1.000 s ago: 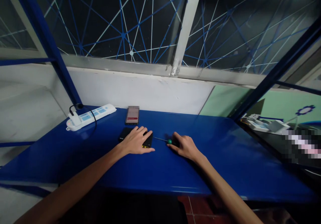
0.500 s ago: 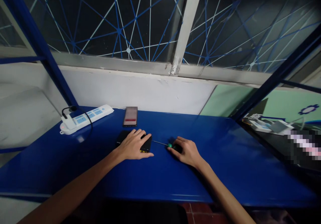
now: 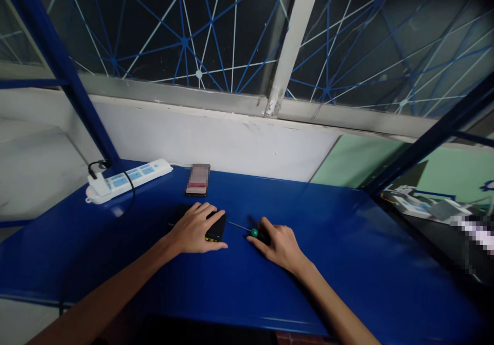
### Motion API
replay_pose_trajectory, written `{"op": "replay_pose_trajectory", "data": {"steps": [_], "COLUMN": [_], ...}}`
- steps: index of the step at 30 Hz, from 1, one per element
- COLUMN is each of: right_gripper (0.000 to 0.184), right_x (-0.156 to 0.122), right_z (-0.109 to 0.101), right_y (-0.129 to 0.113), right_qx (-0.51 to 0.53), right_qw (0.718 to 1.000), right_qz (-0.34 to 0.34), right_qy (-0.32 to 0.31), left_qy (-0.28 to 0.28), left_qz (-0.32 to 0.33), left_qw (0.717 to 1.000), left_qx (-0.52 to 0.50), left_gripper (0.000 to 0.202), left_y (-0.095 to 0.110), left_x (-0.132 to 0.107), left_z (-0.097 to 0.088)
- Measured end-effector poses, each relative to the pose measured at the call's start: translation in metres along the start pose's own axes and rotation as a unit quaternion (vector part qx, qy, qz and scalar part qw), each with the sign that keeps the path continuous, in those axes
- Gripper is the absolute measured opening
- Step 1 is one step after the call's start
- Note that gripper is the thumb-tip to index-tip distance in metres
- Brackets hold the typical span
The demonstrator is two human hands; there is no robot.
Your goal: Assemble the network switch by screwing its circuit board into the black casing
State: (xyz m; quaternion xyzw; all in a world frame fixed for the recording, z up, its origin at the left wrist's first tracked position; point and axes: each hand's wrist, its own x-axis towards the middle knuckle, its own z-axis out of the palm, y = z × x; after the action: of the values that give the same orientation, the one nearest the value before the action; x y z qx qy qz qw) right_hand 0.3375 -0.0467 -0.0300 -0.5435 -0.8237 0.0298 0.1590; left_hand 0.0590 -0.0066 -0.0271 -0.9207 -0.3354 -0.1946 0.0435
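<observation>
Head view: a blue table (image 3: pixel 239 288) spans the scene. At its far left lies a white power strip (image 3: pixel 133 176). The left hand (image 3: pixel 194 230), fingers spread, rests over a flat black box (image 3: pixel 218 226), left of centre, whose interior is hidden; the right hand (image 3: pixel 281 243) is curled in a grip. Beyond the box lies a phone (image 3: pixel 198 180). The gripped screwdriver (image 3: pixel 254 233) points left, tip near the box's right edge. A white adapter (image 3: pixel 99 188) occupies the strip's left end.
</observation>
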Motion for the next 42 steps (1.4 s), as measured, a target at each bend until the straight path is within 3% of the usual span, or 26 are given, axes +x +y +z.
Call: {"op": "replay_pose_trajectory", "data": {"steps": [9,13,26,35,42], "right_gripper": [0.033,0.027,0.029,0.037,0.031], "right_x": [0.007,0.011,0.026,0.012,0.01], "right_z": [-0.004,-0.007,-0.014,-0.015,-0.011], "right_y": [0.011,0.011,0.013,0.012,0.009], "right_qx": [0.039,0.054,0.022,-0.021,-0.045], "right_qw": [0.998,0.997,0.998,0.999,0.998], "right_qz": [-0.043,-0.047,-0.043,-0.043,-0.038], "right_qy": [0.022,-0.001,-0.046,0.013,0.014], "left_qy": [-0.001,-0.008,-0.1,-0.05,-0.04], "left_qz": [-0.003,-0.006,0.065,0.06,0.052], "left_qw": [1.0,1.0,0.993,0.997,0.997], "left_qx": [-0.008,-0.007,0.005,-0.01,-0.027], "left_gripper": [0.075,0.076,0.083,0.079,0.078], "left_y": [0.002,0.003,-0.015,-0.015,-0.016], "left_x": [0.0,0.0,0.029,0.023,0.021], "left_z": [-0.001,-0.001,-0.007,-0.001,-0.002]}}
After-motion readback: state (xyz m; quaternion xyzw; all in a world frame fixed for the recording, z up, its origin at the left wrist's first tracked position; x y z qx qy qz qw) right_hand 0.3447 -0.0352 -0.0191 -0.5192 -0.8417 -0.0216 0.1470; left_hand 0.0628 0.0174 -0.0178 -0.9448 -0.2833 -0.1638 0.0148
